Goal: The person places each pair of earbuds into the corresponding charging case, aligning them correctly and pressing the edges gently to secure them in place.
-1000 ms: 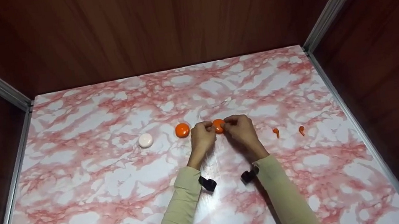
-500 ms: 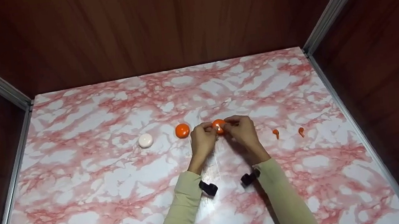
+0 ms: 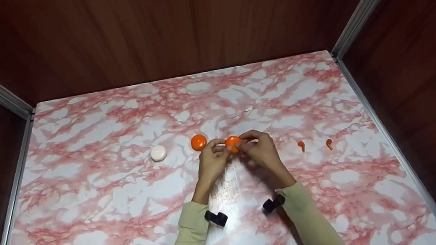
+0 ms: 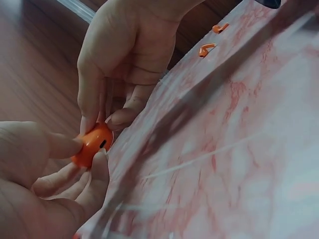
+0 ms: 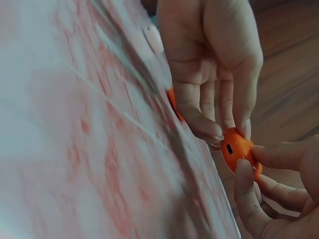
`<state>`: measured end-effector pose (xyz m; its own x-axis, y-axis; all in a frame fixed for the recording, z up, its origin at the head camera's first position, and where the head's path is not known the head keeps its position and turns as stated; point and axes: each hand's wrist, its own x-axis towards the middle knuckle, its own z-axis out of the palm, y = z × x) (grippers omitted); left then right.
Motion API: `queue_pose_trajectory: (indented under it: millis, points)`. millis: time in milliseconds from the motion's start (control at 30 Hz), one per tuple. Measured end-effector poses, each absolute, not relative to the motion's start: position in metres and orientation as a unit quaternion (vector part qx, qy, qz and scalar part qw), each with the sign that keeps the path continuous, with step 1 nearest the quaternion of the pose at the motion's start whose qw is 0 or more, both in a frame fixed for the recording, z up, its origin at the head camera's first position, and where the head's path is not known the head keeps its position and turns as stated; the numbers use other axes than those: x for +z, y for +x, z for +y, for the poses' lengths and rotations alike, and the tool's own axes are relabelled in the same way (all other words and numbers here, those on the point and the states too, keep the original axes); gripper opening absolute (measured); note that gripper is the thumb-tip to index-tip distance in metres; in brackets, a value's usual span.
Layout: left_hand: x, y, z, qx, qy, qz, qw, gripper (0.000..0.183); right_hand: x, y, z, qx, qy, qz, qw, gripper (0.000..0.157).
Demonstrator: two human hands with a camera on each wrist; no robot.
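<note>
Between both hands is a round, glossy orange earbud case [image 3: 232, 141]. A dark port slot shows on the side of the earbud case [image 4: 94, 144] in the left wrist view. My left hand [image 3: 212, 164] pinches its left side between thumb and fingers. From the right, my right hand [image 3: 263, 150] also pinches it, as the right wrist view confirms. The case appears closed and held off the table. Just left of my left hand lies a second round orange case [image 3: 198, 142]. Two orange stemmed earbuds, a nearer one [image 3: 301, 146] and a farther one [image 3: 329, 144], lie to the right.
A small round white case [image 3: 158, 153] rests at the left of the row. Beneath everything is a red-and-white marbled table [image 3: 127, 202]. Dark wood panels [image 3: 172, 27] with metal edge strips stand around its back and sides.
Both hands have brought the held orange case a little left and toward the body, the left hand shifting most. The other cases and the earbuds stay in place.
</note>
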<state>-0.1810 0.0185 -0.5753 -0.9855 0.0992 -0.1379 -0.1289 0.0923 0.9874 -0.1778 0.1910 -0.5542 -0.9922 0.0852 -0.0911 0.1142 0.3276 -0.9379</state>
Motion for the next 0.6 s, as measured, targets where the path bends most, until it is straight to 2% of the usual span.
queue_pose_trajectory:
  millis: [600]
  points:
    - [-0.588, -0.148, -0.026, 0.733, -0.001, 0.675, 0.083, 0.034, -0.561, -0.160, 0.163, -0.644, 0.001, 0.759, 0.093, 0.020]
